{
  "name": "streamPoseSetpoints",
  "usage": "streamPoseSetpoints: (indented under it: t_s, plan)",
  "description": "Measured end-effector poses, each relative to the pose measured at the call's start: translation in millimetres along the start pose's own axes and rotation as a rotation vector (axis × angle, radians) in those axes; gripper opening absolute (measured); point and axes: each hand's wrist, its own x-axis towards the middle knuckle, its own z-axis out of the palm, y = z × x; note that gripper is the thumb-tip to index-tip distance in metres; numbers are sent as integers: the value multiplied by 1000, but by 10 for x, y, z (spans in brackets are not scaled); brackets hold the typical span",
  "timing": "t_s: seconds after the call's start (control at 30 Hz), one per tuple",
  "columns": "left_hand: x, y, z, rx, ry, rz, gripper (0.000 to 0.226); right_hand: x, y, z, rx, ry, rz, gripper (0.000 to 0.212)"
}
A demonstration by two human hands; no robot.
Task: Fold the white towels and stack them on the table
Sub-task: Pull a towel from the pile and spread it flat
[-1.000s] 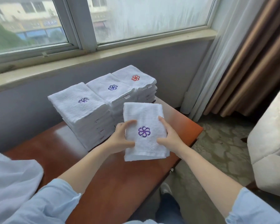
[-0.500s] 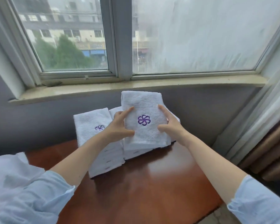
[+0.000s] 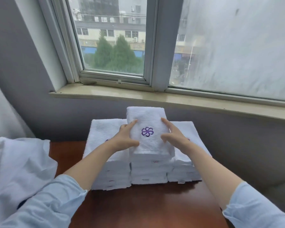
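Head camera: left grip (image 3: 124,137) and right grip (image 3: 174,137) are pinching the folded towel (image 3: 146,116) by its sides (logo upward), squaring it atop the middle stack (image 3: 148,172) on the bench (image 3: 146,208), seemingly touching.

Nubby white terry-cloth towels (image 3: 148,129) — glossy, smooth reddish wood table (image 3: 146,206) — polished stone sill (image 3: 138,94)

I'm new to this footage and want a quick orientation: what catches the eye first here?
A folded towel with a purple flower emblem, held at its sides by the left hand and right hand, sits centre frame over the middle of three white towel stacks on the wooden table. Behind them, a window shows buildings and trees.
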Motion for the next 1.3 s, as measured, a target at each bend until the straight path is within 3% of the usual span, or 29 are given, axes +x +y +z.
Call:
streamPoseSetpoints:
  t_s: [0.17,0.37,0.5,0.67,0.8,1.1,1.3]
  plan:
    - [199,-107,111,59,-52,-149,94,244,258,60,-13,-19,129,83]
    - [301,-105,155,212,-134,-248,104,351,367,76,-85,-79,159,94]
    - [243,-70,205,258,-52,-215,101,303,345,83,-155,-50,134,92]
    - [28,-5,245,431,96,-137,78,137,330,66,-412,-6,60,78]
    - [-170,49,265,500,112,-74,65,-64,266,76,-602,-45,7,83]
    - [-779,-32,117,501,114,36,93,-458,22,299,-860,-164,-208,106]
    - [-1312,-299,-175,614,209,-67,105,-525,-271,768,-878,-283,-354,113]
